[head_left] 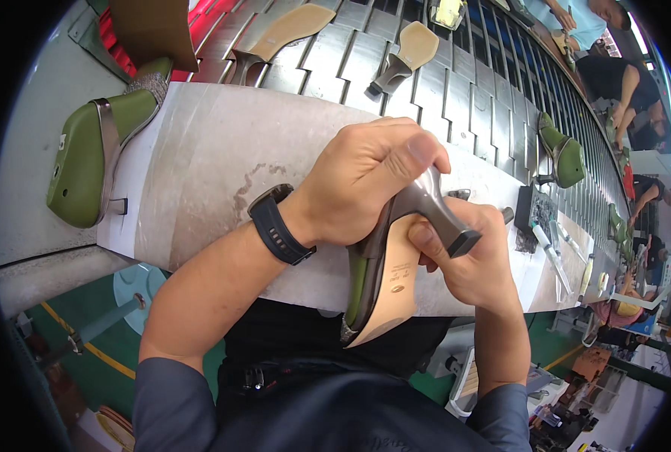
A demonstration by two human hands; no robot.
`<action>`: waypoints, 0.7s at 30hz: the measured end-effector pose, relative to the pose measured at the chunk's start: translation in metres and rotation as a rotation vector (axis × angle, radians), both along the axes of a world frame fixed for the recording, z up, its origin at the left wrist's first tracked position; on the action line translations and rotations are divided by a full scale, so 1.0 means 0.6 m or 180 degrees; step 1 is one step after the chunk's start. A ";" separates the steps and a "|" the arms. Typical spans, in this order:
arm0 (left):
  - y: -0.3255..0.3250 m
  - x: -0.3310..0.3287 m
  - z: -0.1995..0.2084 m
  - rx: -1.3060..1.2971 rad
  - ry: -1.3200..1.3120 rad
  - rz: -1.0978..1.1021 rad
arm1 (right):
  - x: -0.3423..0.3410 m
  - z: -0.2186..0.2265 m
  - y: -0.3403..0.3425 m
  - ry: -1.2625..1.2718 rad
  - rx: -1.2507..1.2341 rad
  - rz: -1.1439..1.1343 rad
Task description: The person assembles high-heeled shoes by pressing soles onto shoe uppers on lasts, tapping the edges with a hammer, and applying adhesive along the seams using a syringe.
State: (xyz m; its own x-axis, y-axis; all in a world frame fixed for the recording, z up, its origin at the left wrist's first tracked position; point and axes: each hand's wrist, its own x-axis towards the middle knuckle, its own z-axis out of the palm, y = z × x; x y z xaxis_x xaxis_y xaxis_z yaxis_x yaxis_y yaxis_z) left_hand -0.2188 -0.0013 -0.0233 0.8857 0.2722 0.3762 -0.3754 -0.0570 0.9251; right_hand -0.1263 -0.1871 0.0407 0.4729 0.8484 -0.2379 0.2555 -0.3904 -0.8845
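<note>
In the middle, over the worktable (222,128), a high-heeled shoe (399,290) is tilted with its tan sole toward me and its toe pointing down. A green shoe last shows along its side. My left hand (369,177), with a black watch on the wrist, is closed around the heel end from above. My right hand (475,260) grips from the right, thumb on the sole beside the dark glossy heel; its other fingers are mostly hidden behind the shoe. At the table's left end stands another shoe on a green last (83,166), with a glittery part at its far end.
Beyond the table runs a metal slat conveyor (313,71) carrying a tan-soled shoe (294,34), another tan-soled shoe (413,47) and a green-lasted shoe (565,160). At right are a black box (535,211) and syringes (552,260). Several people work along the far right.
</note>
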 end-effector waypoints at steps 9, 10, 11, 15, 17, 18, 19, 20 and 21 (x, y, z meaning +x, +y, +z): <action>0.059 -0.003 0.010 -0.1090 0.0104 -0.0950 | -0.075 -0.107 -0.077 0.0874 0.1080 -0.0623; 0.069 0.002 0.000 -0.1185 -0.0039 -0.1087 | -0.081 -0.123 -0.083 0.0718 0.1056 -0.0682; 0.076 0.006 -0.008 -0.1136 -0.0100 -0.1139 | -0.084 -0.130 -0.086 0.0742 0.1109 -0.0725; 0.083 0.016 -0.029 -0.1442 -0.0301 -0.1270 | -0.094 -0.140 -0.079 0.0238 0.1469 -0.0936; 0.089 0.014 -0.034 -0.1426 -0.0238 -0.1281 | -0.096 -0.138 -0.073 0.0289 0.1574 -0.1110; 0.083 0.012 -0.023 -0.1473 -0.0204 -0.1252 | -0.095 -0.138 -0.077 0.0296 0.1620 -0.1132; 0.072 0.005 -0.010 -0.1487 -0.0042 -0.1085 | -0.094 -0.139 -0.082 0.0230 0.1597 -0.1043; 0.065 0.003 -0.002 -0.1436 -0.0036 -0.1094 | -0.093 -0.139 -0.085 0.0159 0.1577 -0.0946; 0.058 0.000 -0.002 -0.1516 0.0067 -0.1056 | -0.095 -0.139 -0.085 0.0138 0.1578 -0.0954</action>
